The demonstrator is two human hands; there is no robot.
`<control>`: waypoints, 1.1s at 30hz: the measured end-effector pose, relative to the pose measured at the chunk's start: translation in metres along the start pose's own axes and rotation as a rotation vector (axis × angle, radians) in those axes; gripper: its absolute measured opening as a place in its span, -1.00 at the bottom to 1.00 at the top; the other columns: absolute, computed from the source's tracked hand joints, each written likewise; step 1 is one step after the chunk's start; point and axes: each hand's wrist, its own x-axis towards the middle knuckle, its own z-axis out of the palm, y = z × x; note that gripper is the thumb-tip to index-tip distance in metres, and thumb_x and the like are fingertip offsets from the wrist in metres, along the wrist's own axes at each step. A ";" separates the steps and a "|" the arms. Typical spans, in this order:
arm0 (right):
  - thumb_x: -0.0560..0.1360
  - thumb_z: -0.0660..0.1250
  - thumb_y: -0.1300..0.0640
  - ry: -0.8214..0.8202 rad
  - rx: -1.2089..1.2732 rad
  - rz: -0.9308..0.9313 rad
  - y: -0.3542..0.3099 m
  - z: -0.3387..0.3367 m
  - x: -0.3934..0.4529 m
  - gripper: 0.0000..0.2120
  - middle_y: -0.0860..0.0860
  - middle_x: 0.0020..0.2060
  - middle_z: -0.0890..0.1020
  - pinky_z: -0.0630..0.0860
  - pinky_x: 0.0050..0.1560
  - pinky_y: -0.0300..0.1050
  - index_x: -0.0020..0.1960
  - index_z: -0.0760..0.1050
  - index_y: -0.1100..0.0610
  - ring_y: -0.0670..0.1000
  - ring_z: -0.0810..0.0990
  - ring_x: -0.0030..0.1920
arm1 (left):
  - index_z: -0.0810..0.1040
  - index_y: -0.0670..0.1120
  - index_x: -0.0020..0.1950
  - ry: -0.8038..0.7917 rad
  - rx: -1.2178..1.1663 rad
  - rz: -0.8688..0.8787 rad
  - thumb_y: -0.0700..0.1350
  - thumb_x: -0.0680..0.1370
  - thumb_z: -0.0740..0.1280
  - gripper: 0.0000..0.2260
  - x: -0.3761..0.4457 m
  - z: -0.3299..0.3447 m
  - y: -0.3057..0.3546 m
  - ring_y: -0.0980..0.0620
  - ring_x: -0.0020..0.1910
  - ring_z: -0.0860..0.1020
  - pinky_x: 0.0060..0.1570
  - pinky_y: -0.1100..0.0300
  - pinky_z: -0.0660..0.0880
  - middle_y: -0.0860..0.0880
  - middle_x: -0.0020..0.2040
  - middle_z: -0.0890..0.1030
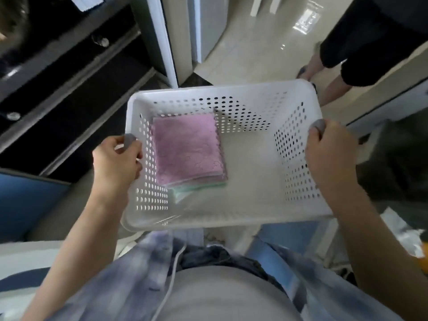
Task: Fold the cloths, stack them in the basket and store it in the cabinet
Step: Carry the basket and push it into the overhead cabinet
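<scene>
Above the tiled floor (pixel 243 49), white perforated basket (pixel 231 218) held level: left hand (pixel 115 161) grips left rim, right hand (pixel 331 156) grips right rim. Folded cloths (pixel 188 148), pink topmost, stacked against basket's left wall.

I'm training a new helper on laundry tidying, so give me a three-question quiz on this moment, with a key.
1. True or false: the white basket is held by one hand only.
2. Which colour is the top cloth of the folded stack? A) pink B) yellow C) black
3. Against which side of the basket does the stack lie, the carrier's left or right?

Key:
1. False: the left hand and the right hand each grip a grey handle on opposite sides.
2. A; a green cloth shows beneath it.
3. Left.
</scene>
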 end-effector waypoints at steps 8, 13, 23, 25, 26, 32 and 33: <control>0.59 0.11 0.24 -0.064 0.017 -0.233 -0.128 0.059 0.078 -0.70 0.13 -0.33 0.39 0.19 -0.28 -0.08 -0.32 0.27 0.21 0.12 0.36 -0.33 | 0.53 -0.15 0.06 0.179 -0.112 -0.026 -0.15 0.54 0.32 -0.86 0.092 -0.054 0.020 0.22 -0.63 0.33 -0.55 0.30 0.33 0.01 -0.34 0.51; 0.57 0.12 0.25 -0.082 0.012 -0.349 -0.196 0.091 0.121 -0.73 0.16 -0.31 0.36 0.13 -0.23 -0.09 -0.31 0.24 0.21 0.15 0.32 -0.32 | 0.54 -0.14 0.08 0.268 -0.112 -0.042 -0.12 0.54 0.32 -0.85 0.148 -0.080 0.042 0.22 -0.60 0.36 -0.53 0.28 0.38 0.03 -0.32 0.54; 0.57 0.17 0.25 -0.151 0.101 -0.463 -0.300 0.133 0.221 -0.81 0.13 -0.24 0.42 0.30 -0.21 -0.04 -0.15 0.41 0.36 0.11 0.38 -0.21 | 0.56 -0.08 0.02 0.412 -0.176 -0.098 -0.13 0.53 0.34 -0.90 0.241 -0.083 0.083 0.22 -0.58 0.38 -0.47 0.24 0.42 0.04 -0.32 0.55; 0.58 0.16 0.26 -0.171 0.104 -0.506 -0.324 0.144 0.253 -0.83 0.13 -0.26 0.41 0.18 -0.26 -0.15 -0.13 0.42 0.33 0.09 0.33 -0.22 | 0.57 -0.10 0.03 0.462 -0.202 -0.101 -0.13 0.53 0.34 -0.89 0.262 -0.080 0.096 0.22 -0.58 0.37 -0.48 0.24 0.42 0.04 -0.33 0.54; 0.58 0.15 0.27 -0.189 0.101 -0.534 -0.334 0.150 0.269 -0.82 0.12 -0.30 0.39 0.12 -0.30 -0.17 -0.17 0.41 0.31 0.09 0.31 -0.25 | 0.57 -0.11 0.02 0.488 -0.218 -0.102 -0.13 0.53 0.34 -0.89 0.271 -0.078 0.102 0.22 -0.59 0.37 -0.49 0.25 0.41 0.03 -0.34 0.53; 0.57 0.14 0.28 -0.185 0.101 -0.716 -0.404 0.174 0.344 -0.81 0.14 -0.30 0.39 0.19 -0.27 -0.12 -0.19 0.42 0.32 0.12 0.37 -0.27 | 0.55 -0.13 -0.04 0.608 -0.284 -0.107 -0.19 0.50 0.31 -0.93 0.310 -0.078 0.138 0.22 -0.63 0.33 -0.57 0.32 0.34 0.01 -0.38 0.49; 0.58 0.14 0.27 -0.192 0.113 -0.734 -0.417 0.177 0.352 -0.82 0.14 -0.27 0.41 0.23 -0.24 -0.12 -0.17 0.41 0.29 0.12 0.39 -0.23 | 0.54 -0.13 -0.05 0.628 -0.296 -0.104 -0.19 0.50 0.31 -0.94 0.316 -0.080 0.143 0.22 -0.63 0.33 -0.58 0.31 0.33 0.01 -0.38 0.48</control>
